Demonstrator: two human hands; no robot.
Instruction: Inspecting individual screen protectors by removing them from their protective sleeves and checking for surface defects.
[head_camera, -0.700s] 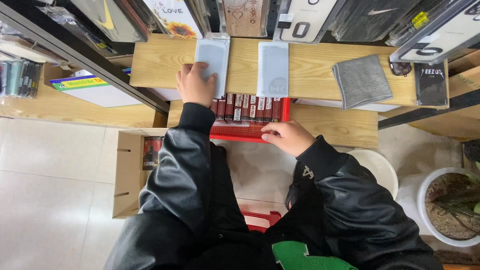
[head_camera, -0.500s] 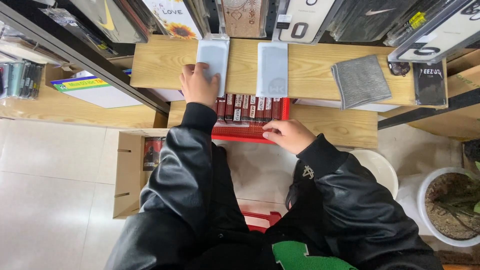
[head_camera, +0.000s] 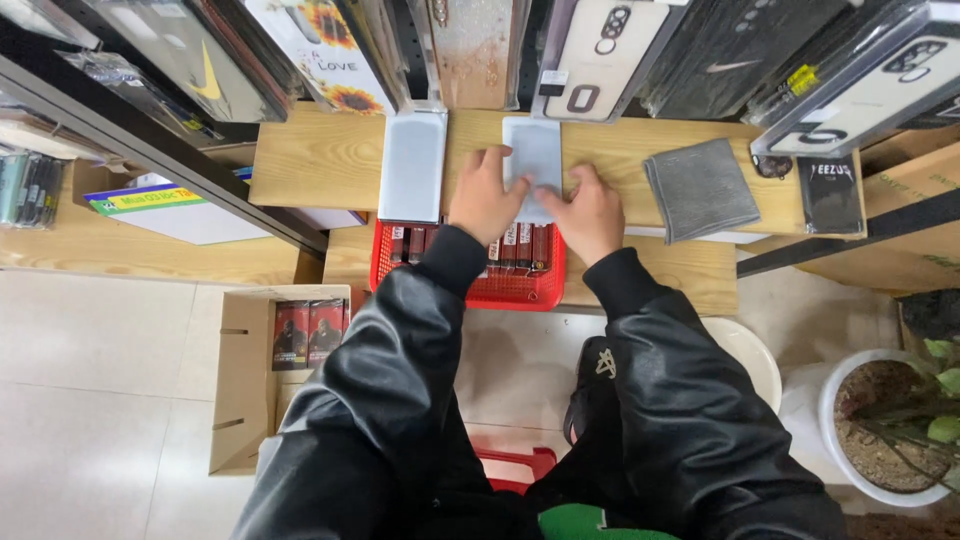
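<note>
On the upper wooden shelf (head_camera: 320, 160), both hands press flat on the right-hand one of two pale rectangular sheets (head_camera: 532, 150). The left hand (head_camera: 485, 198) lies on its left edge with fingers spread and stretched forward; the right hand (head_camera: 592, 212) covers its lower right corner, fingers loosely fanned and flat, gripping nothing. The sheet lies lengthwise away from the person, its far end close to the hanging phone cases (head_camera: 590, 50).

Half a second ago the hands were apart: the left rested on the other pale sheet (head_camera: 413, 165), and the right sat lower, at the front of the red basket (head_camera: 510, 290). Now both have come together on the right sheet, and the left sheet lies uncovered just beside it, not touching.

Below the hands, on the lower shelf, the red basket holds a row of dark upright packets, partly hidden by the black jacket sleeves (head_camera: 400, 350). To the right of the hands, well apart, a grey cloth (head_camera: 700, 190) lies slightly askew on the upper shelf, and beyond it a small black packet (head_camera: 830, 195). At the left, a flat white box with a coloured edge (head_camera: 165, 208) rests under a slanted metal rail. On the floor, a cardboard box (head_camera: 240, 400) holds red-and-black packets, and a white plant pot (head_camera: 880, 420) stands at the right.
</note>
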